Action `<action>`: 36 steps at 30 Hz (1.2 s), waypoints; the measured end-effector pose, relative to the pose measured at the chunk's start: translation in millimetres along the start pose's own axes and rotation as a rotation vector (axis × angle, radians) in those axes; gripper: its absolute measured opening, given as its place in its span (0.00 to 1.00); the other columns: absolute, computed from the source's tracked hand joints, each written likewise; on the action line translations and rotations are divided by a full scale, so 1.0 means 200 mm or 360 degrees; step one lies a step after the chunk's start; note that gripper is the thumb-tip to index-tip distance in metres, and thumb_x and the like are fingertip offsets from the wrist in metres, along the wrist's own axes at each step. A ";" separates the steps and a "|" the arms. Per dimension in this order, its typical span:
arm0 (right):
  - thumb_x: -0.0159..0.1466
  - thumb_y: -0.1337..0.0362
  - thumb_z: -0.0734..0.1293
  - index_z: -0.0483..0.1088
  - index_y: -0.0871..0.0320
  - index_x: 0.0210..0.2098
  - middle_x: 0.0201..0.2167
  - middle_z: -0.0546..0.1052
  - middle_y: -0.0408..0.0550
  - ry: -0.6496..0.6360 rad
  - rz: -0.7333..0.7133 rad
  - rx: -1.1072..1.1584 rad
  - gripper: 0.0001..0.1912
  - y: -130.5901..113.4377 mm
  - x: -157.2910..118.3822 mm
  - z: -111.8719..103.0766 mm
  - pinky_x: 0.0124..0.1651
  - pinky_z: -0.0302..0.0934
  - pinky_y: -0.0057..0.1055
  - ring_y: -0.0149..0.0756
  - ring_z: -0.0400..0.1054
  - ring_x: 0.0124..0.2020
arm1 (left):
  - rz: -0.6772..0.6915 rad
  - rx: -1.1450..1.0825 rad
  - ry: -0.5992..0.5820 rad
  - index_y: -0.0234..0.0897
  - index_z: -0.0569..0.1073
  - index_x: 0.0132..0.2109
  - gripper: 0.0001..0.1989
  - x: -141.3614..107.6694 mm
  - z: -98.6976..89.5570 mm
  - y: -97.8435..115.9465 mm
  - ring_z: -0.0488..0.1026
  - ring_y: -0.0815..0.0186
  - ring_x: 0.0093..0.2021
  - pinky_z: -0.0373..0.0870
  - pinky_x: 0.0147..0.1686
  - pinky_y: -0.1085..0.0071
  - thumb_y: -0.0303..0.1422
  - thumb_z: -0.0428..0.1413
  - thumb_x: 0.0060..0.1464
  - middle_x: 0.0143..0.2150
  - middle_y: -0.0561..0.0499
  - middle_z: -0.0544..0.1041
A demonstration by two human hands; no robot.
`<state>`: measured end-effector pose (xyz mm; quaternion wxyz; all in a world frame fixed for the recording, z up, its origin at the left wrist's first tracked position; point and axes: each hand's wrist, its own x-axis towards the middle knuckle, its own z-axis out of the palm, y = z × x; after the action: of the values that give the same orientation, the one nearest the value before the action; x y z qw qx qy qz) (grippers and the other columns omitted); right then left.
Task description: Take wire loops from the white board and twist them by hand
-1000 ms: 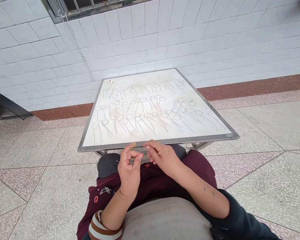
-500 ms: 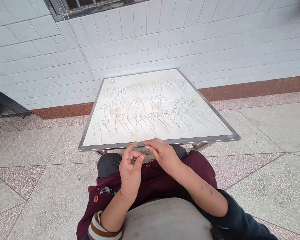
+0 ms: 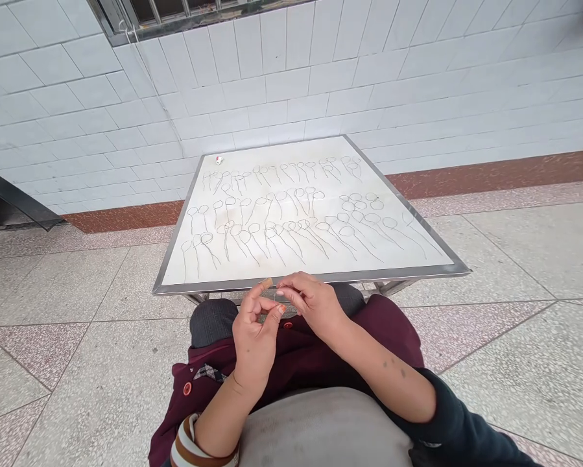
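Observation:
Between my two hands, just in front of the table's near edge, is a thin wire (image 3: 274,296), hard to make out. My left hand (image 3: 257,324) pinches it between thumb and a finger, with the index finger raised and something tan around its tip. Close by on the right, my right hand (image 3: 318,305) has its thumb and fingertips together at the wire's upper part. On the white table (image 3: 272,271) lie several thin wires with round loops and long tails (image 3: 348,231), set out in rough rows.
A small white and red object (image 3: 219,160) sits at the table's back left corner. The table has a grey metal rim (image 3: 398,270). Behind it stands a white tiled wall (image 3: 291,84) with a barred window at the upper left.
My right hand has shifted slightly left and its thumb and fingers have come closer together. My left hand has moved slightly right, towards it.

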<state>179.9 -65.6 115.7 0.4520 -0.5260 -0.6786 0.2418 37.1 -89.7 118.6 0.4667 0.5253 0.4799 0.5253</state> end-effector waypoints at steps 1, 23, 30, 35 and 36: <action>0.67 0.57 0.63 0.74 0.53 0.36 0.33 0.78 0.45 0.0019 0.0012 -0.0005 0.09 -0.01 0.00 0.00 0.32 0.64 0.29 0.34 0.71 0.28 | 0.0006 -0.0001 0.0019 0.41 0.71 0.55 0.21 0.00 0.00 0.00 0.73 0.68 0.35 0.68 0.45 0.69 0.31 0.60 0.54 0.30 0.56 0.75; 0.69 0.57 0.62 0.74 0.55 0.37 0.31 0.78 0.46 0.0061 -0.0150 -0.0271 0.11 -0.04 -0.02 -0.04 0.36 0.62 0.29 0.35 0.71 0.32 | 0.0071 -0.0051 0.0001 0.42 0.68 0.56 0.21 -0.02 0.01 0.05 0.71 0.70 0.33 0.68 0.41 0.71 0.29 0.60 0.55 0.31 0.56 0.74; 0.70 0.57 0.60 0.75 0.55 0.34 0.29 0.78 0.45 0.0068 -0.0200 -0.0338 0.15 -0.05 -0.01 -0.05 0.34 0.60 0.27 0.33 0.70 0.31 | 0.0050 0.0019 -0.0075 0.40 0.69 0.55 0.22 -0.02 0.01 0.07 0.70 0.70 0.32 0.67 0.40 0.71 0.29 0.60 0.54 0.29 0.57 0.73; 0.71 0.59 0.59 0.75 0.56 0.37 0.31 0.78 0.48 0.0106 -0.0229 -0.0423 0.15 -0.05 -0.01 -0.06 0.36 0.61 0.28 0.35 0.71 0.33 | 0.0007 0.0026 -0.0069 0.39 0.70 0.54 0.21 0.00 0.02 0.09 0.70 0.69 0.32 0.67 0.38 0.72 0.29 0.61 0.53 0.28 0.57 0.73; 0.71 0.60 0.58 0.75 0.57 0.39 0.32 0.78 0.48 0.0096 -0.0216 -0.0410 0.15 -0.05 -0.01 -0.07 0.37 0.62 0.29 0.35 0.71 0.34 | -0.0005 0.0012 -0.0063 0.39 0.70 0.54 0.21 0.00 0.02 0.09 0.70 0.69 0.32 0.67 0.37 0.72 0.29 0.61 0.53 0.28 0.57 0.73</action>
<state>186.4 -73.2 129.5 0.4163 -0.5396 -0.7242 0.1056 41.4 -90.9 137.1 0.4749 0.5365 0.4733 0.5124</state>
